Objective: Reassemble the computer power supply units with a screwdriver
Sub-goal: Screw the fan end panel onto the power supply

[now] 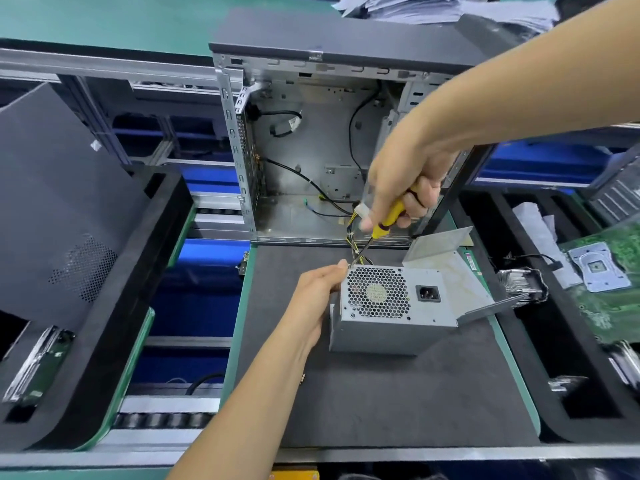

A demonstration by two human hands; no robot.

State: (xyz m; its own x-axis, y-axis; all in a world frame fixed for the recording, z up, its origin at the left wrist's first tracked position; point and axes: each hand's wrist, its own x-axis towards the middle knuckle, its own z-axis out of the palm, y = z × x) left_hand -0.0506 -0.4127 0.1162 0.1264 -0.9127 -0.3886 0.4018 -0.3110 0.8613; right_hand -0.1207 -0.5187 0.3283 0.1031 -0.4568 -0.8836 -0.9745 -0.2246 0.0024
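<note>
Right now the right hand is curled tight round the yellow handle of a screwdriver, whose thin shaft slants down and to the left so that its tip meets the top rear edge of the power supply unit, close to the corner above the fan grille. The left hand grips that same corner of the unit from its left side, thumb lying along the top edge and fingers wrapped round the side wall. The unit is a grey metal box standing on the dark mat of the tabletop, its honeycomb fan grille and black mains socket turned up toward the camera. A bundle of yellow and black wires rises from behind the unit, just beside the screwdriver shaft. To the right of the unit, touching it, lies a bent grey metal cover plate. Behind the unit stands an open computer case, its side panel off and a few loose black cables inside. Farther to the right of the unit, in a black tray, rest a finned heatsink and a green motherboard.
</note>
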